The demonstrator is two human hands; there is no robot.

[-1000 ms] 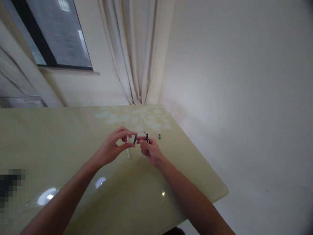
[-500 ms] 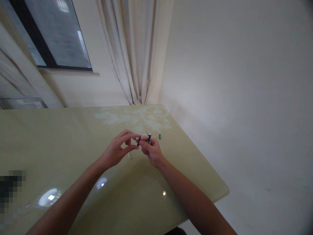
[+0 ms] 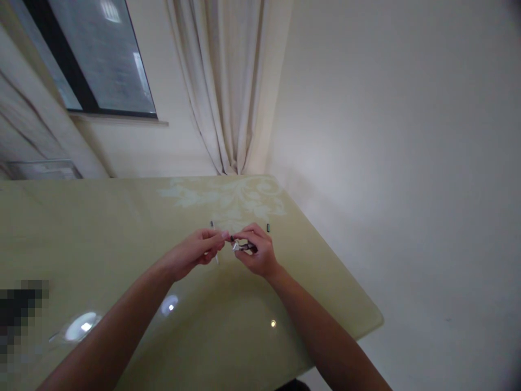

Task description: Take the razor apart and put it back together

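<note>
Both hands meet over the table, fingertips almost touching. My left hand (image 3: 195, 252) is closed in a pinch at a small dark piece (image 3: 232, 238), most of it hidden by fingers. In my right hand (image 3: 260, 251) is a small silver-and-black metal object (image 3: 243, 247), its shiny end turned toward the left hand; its exact kind is too small to make out. A thin white stick with a dark end (image 3: 212, 224) lies on the table, partly behind my left fingers. Just beyond the right hand rests a small dark rectangular piece (image 3: 268, 227).
The glossy yellowish-green table (image 3: 195, 336) has a pale floral pattern at its far corner and reflects lights. Its right edge runs close to a white wall (image 3: 386, 163). A beige curtain (image 3: 228, 98) and a window (image 3: 109, 60) stand behind. A blurred dark patch is at the left edge.
My right hand has turned, so the silver-and-black object tilts from upright to pointing left. The left fingers have closed from a wide pinch, and more of the white stick shows.
</note>
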